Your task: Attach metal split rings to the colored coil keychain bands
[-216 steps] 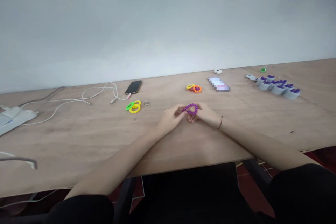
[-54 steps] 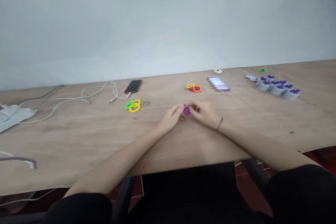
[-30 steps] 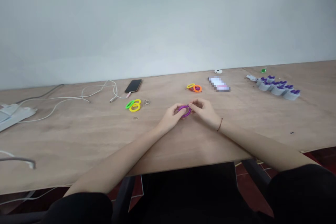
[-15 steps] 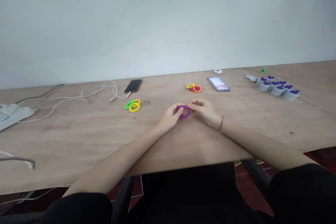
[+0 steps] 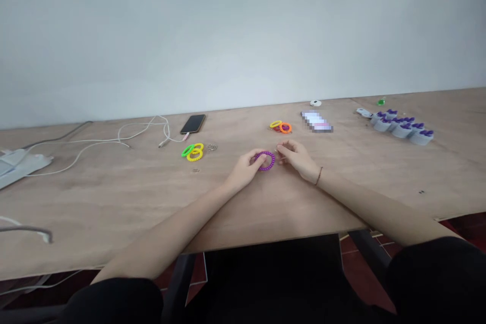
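Observation:
My left hand [image 5: 246, 168] pinches a purple spiral coil bracelet [image 5: 272, 160] by its left side, thumb on top, just over the table. To its right, my right hand [image 5: 298, 157] is closed at the fingertips on a small metal ring [image 5: 276, 149], mostly hidden by the fingers. A narrow gap separates this hand from the bracelet. Left of my hands lie yellow coil bracelets [image 5: 195, 156] and a green one [image 5: 187, 151], with a little cluster of metal rings [image 5: 211, 147] beside them. Beyond my hands, an orange coil bracelet [image 5: 285, 128] overlaps a yellow one [image 5: 275, 124] and a darker one.
A black phone [image 5: 193, 124] with a white cable [image 5: 125, 140] lies at the back left. Another phone [image 5: 317, 121], its screen blurred, is at the back right. Several grey-white holders with purple tops [image 5: 401, 130] stand far right. A power strip [image 5: 26, 164] sits far left.
My right hand has drawn slightly right, away from the purple coil bracelet, with the small metal ring at its fingertips. My left hand still holds the bracelet in nearly the same place.

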Action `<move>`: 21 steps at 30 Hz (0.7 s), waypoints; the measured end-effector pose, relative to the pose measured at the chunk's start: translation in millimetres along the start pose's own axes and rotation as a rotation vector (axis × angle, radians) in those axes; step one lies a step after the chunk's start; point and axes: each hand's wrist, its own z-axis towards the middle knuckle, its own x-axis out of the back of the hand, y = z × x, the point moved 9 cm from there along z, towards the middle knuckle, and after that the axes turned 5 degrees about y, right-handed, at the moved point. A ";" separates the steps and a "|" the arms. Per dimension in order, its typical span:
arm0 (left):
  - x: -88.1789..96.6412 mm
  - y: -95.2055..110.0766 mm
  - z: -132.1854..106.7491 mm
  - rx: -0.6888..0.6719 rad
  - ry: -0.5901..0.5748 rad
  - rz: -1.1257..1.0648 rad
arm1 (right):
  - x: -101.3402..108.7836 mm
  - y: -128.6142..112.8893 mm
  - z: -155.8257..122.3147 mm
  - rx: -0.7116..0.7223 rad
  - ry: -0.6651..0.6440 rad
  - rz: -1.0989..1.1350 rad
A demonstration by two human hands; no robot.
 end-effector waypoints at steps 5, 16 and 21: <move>50.2 -1.4 14.6 0.021 0.167 0.107 | -3.7 -2.7 1.1 0.083 -0.050 -0.200; 239.8 -43.6 26.1 0.051 0.570 0.649 | -16.0 -12.8 -8.9 0.275 -0.142 -0.411; 231.7 -65.8 29.5 0.102 0.457 0.641 | -16.2 -13.8 -9.7 0.293 -0.139 -0.424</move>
